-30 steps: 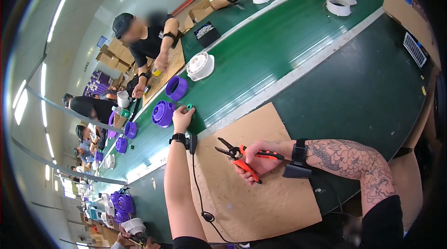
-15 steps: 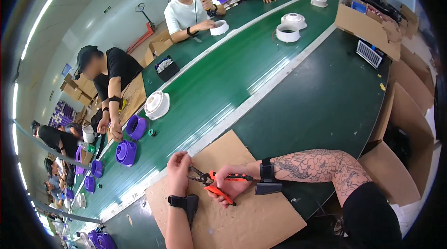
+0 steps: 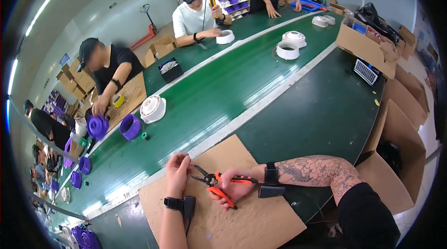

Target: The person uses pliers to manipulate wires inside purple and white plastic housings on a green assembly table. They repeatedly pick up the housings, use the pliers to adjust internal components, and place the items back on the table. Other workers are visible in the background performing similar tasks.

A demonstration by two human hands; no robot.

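Note:
My right hand [image 3: 235, 184] is wrapped round the handles of a pair of wire strippers [image 3: 222, 177] with red-and-black grips. The tool's dark jaws stand apart and point toward my left hand [image 3: 178, 169]. That left hand is held up with thumb and fingertips pinched together, just beside the jaw tips; whatever may be between the fingers is too small to make out. Both hands are above a flat piece of cardboard [image 3: 209, 221] lying on the dark green table [image 3: 298, 109].
Beyond the pale rail runs a green conveyor belt [image 3: 205, 95] carrying white housings [image 3: 152, 108], a purple ring [image 3: 130, 127] and a small green spool [image 3: 145, 136]. Co-workers sit or stand along its far side. Open cardboard boxes [image 3: 396, 156] line the right edge.
The wire strippers have drawn slightly away from my left fingertips. Across the belt, a co-worker has picked up a purple housing and pulled it toward their side. My view has shifted a little.

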